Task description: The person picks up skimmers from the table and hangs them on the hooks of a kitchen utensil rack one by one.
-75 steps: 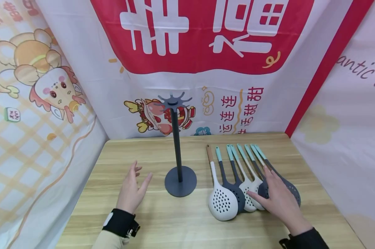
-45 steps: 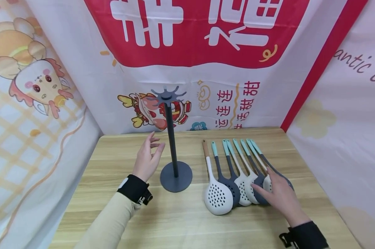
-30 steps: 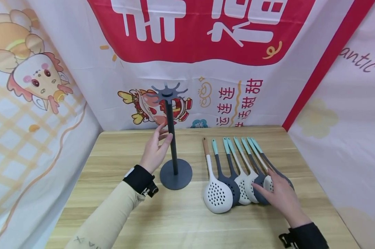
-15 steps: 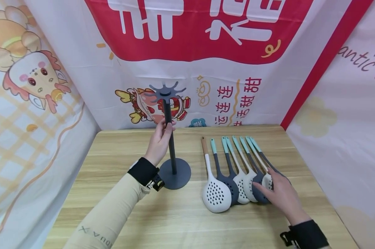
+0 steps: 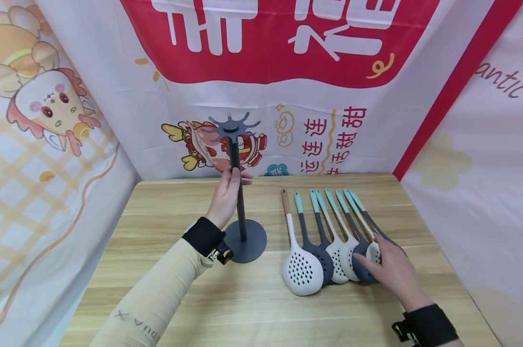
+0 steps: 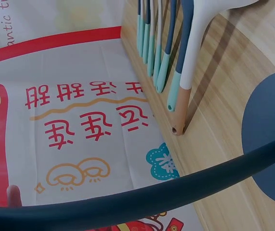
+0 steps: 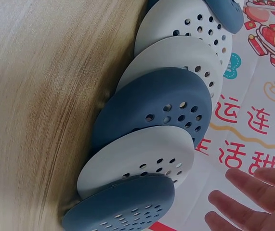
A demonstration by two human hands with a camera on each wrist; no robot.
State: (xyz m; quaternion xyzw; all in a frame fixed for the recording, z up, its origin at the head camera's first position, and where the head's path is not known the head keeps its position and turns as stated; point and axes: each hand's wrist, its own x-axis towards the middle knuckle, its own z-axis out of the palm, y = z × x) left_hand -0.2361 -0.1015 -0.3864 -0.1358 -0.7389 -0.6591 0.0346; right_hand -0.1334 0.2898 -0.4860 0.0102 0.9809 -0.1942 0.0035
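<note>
- one dark grey utensil stand [image 5: 239, 193] with a round base
- seven slotted spoons [image 5: 330, 241] in a row: four white-headed, three dark grey-headed
- two hands
- one wooden table [image 5: 261, 308]

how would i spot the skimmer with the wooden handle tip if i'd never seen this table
On the wooden table, right of the dark stand, lies a fanned row of skimmers. Take the leftmost skimmer: white, and the only one with a brown wooden handle end; the others have teal ends.
</note>
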